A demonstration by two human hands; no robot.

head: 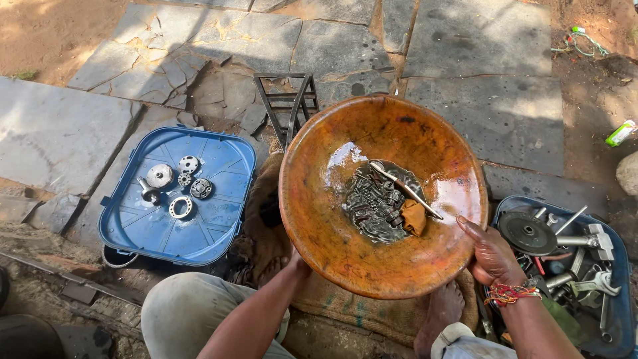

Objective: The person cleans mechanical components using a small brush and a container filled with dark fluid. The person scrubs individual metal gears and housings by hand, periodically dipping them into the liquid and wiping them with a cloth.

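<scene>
Both hands grip one large orange bowl [332, 219] by its near rim. The right hand [493, 256] closes over the rim at the lower right, its thumb lying inside along the wet wall, a red-and-yellow thread band at the wrist. The left hand [297, 266] holds the rim at the lower left from underneath; its fingers are hidden behind the bowl, so only the wrist and heel of the hand show.

The bowl is held tilted above the person's knees and a piece of burlap sacking [359, 309]. It is round, deep and scuffed, orange-brown, with a pool of dark liquid in its bottom. In that pool lies one greasy grey metal part [373, 203], toothed and ribbed, with one thin brush or rod [405, 189] across it and one orange rag [413, 216] beside it.

To the left, on the stone slabs, sits one blue plastic lid [212, 226] turned up like a tray, carrying five small metal parts [178, 185]: discs, a gear and a ring. Behind the bowl stands one black metal frame [287, 103]. At the right, a second blue tray [621, 306] holds a heap of tools, too jumbled to count, with a dark grinding disc [527, 233] and a spanner among them.
</scene>
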